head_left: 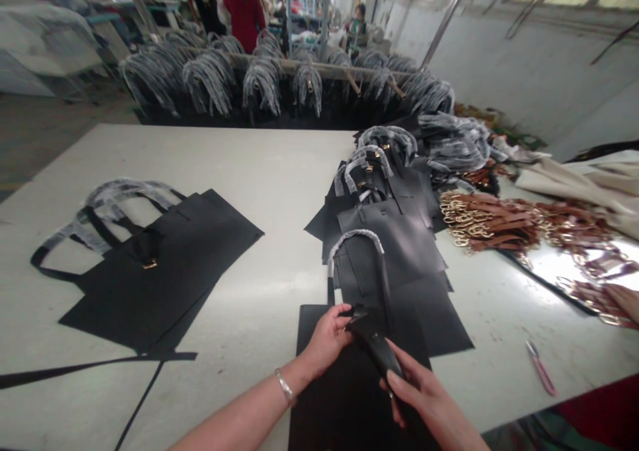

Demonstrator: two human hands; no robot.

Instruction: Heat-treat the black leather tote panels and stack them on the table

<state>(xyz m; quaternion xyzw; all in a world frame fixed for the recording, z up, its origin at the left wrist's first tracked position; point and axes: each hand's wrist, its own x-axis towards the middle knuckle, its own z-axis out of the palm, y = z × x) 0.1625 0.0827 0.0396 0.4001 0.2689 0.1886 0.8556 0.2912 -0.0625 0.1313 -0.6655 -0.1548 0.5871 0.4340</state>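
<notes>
My left hand, with a bracelet on the wrist, pinches the far end of a black leather-like strap piece. The closed fingers of my right hand grip the same black strap piece lower down, thumb on top. Its exact kind is hard to make out. Both hands are above a flat black bag panel at the table's near edge. Just beyond them, a bag handle partly wrapped in clear plastic arches over more black panels.
Black bag panels with wrapped handles lie at left on the white table. Brown straps with gold clasps are heaped at right, above pink-handled snips. Wrapped handles hang from a rail behind. A person's hand shows at the right edge.
</notes>
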